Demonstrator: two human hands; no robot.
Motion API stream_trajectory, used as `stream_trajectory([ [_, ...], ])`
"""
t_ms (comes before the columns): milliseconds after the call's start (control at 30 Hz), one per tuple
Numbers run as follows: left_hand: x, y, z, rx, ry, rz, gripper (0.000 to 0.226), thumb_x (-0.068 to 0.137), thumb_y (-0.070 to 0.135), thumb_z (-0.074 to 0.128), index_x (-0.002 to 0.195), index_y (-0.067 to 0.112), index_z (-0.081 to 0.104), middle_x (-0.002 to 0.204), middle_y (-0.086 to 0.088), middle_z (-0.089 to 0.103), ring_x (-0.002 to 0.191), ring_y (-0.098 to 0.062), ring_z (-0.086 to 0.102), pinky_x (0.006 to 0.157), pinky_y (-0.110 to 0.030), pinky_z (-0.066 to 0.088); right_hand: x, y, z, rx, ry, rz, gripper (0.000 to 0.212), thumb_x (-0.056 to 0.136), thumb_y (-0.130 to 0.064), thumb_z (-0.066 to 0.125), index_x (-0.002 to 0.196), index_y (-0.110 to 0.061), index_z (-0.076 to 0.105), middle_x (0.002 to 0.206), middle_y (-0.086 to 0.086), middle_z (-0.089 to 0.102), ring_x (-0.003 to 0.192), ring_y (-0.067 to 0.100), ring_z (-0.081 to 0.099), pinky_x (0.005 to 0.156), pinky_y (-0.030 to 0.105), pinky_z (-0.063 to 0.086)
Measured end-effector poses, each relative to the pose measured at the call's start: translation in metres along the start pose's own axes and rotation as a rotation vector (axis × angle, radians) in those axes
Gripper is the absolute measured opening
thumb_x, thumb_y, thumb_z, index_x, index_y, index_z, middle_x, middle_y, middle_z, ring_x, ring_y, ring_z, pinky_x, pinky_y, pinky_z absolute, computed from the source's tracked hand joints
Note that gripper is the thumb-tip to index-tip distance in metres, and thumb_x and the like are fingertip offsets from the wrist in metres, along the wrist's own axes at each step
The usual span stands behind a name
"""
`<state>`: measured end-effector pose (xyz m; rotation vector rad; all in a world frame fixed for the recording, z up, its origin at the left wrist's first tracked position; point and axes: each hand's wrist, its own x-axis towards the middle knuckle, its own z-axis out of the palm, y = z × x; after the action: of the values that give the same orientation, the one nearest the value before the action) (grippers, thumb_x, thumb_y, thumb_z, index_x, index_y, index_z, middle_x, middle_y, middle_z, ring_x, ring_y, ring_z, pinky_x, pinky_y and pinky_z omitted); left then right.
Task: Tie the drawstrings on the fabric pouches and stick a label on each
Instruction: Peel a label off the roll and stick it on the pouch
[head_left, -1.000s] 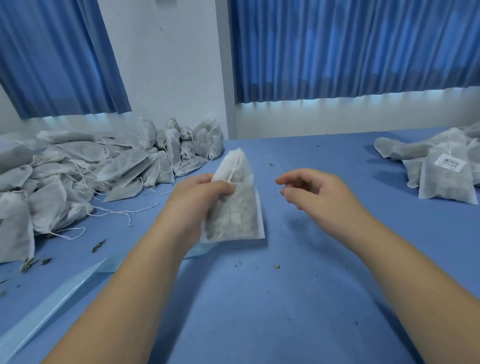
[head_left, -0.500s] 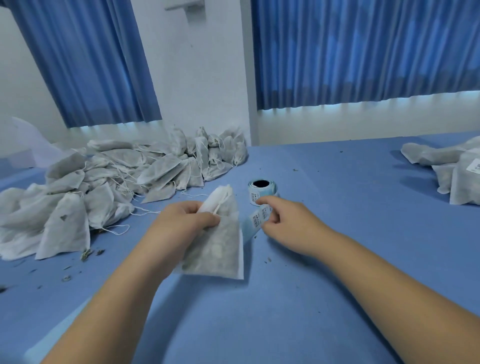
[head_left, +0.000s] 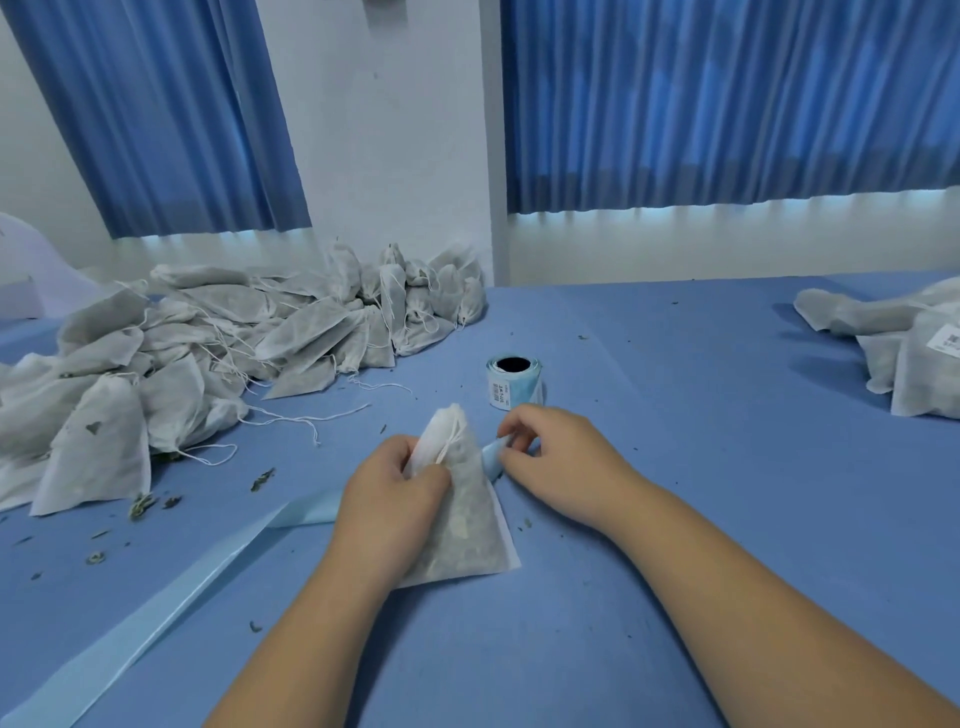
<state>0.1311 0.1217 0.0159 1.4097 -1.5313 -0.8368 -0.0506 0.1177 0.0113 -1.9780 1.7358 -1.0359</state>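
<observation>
My left hand (head_left: 387, 499) grips a white fabric pouch (head_left: 467, 525) filled with dried herbs, holding it near its gathered top with the drawstring showing. My right hand (head_left: 561, 457) pinches the free end of the light blue label strip (head_left: 493, 457) just right of the pouch. The label roll (head_left: 514, 384) stands on the blue table beyond my hands, a printed label facing me.
A big heap of pouches (head_left: 208, 353) with loose strings covers the left of the table. A smaller pile of labelled pouches (head_left: 909, 343) lies at the right edge. Used blue backing strip (head_left: 156, 618) trails to the lower left. Herb crumbs are scattered around.
My right hand has moved from open air down to the label strip and now pinches its end. The view has shifted so that the label roll shows. My left hand still holds the pouch.
</observation>
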Motion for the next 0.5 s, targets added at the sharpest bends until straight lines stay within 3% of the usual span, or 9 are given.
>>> stream_trajectory([
  [100,-0.0015,-0.0023,0.0009,0.031,-0.020,0.040,0.014,0.084,0.012,0.059,0.076,0.023,0.062,0.054,0.018,0.058,0.048,0.004,0.050,0.043,-0.011,0.035,0.0002,-0.0023,0.0014,-0.019,0.040,-0.014,0.002,0.086,-0.027,0.062,0.087,-0.026,0.060,0.085,-0.011,0.061,0.074,-0.001,0.052,0.065,0.013,0.040],
  [200,-0.0032,-0.0035,0.0017,0.058,-0.028,0.046,0.016,0.085,0.011,0.058,0.076,0.024,0.060,0.053,0.023,0.056,0.049,0.005,0.050,0.044,-0.010,0.035,-0.0006,-0.0029,0.0024,0.025,0.053,0.019,0.010,0.084,-0.026,0.064,0.077,-0.030,0.059,0.082,-0.010,0.062,0.070,0.000,0.052,0.063,0.015,0.041],
  [367,-0.0034,-0.0027,0.0022,0.110,-0.031,0.033,0.012,0.085,0.015,0.057,0.079,0.025,0.060,0.064,0.009,0.057,0.050,0.001,0.048,0.045,-0.018,0.032,-0.0004,-0.0028,0.0018,0.122,0.082,0.121,0.011,0.081,-0.023,0.065,0.072,-0.028,0.061,0.076,-0.011,0.063,0.061,-0.008,0.052,0.057,0.005,0.039],
  [500,-0.0050,-0.0021,0.0026,0.114,-0.042,0.077,0.012,0.085,0.014,0.057,0.079,0.024,0.061,0.066,0.007,0.057,0.052,0.000,0.048,0.046,-0.015,0.035,-0.0002,-0.0065,0.0019,0.175,0.106,0.159,0.013,0.079,-0.021,0.067,0.068,-0.026,0.062,0.064,-0.014,0.058,0.056,-0.008,0.051,0.053,0.006,0.037],
])
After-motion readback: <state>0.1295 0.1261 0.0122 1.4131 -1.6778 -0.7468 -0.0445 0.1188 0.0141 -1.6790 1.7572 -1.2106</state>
